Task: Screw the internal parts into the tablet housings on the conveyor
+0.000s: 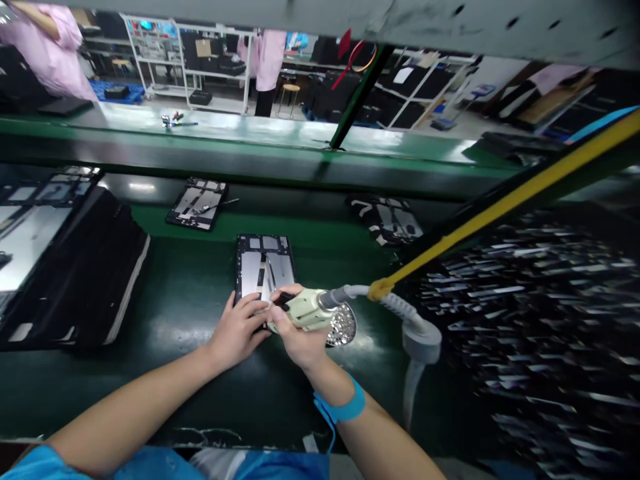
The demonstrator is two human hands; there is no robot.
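An opened tablet chassis (264,265) lies on the dark green belt in front of me, its inner boards showing. My left hand (240,328) rests flat on its near edge, fingers spread. My right hand (295,337) is wrapped round a cream electric screwdriver (313,308), tip pointing left at the chassis's lower edge. A grey hose (410,320) and a yellow cable (500,207) lead off the tool to the right. A small dish of screws (343,327) sits just right of my right hand. A blue strap (345,407) circles my right wrist.
Two more opened chassis (197,203) (387,219) lie farther along the belt. A black stack of trays (75,267) stands at the left. Blurred dark parts (530,320) fill the right. People in pink coats (50,47) work beyond the far bench.
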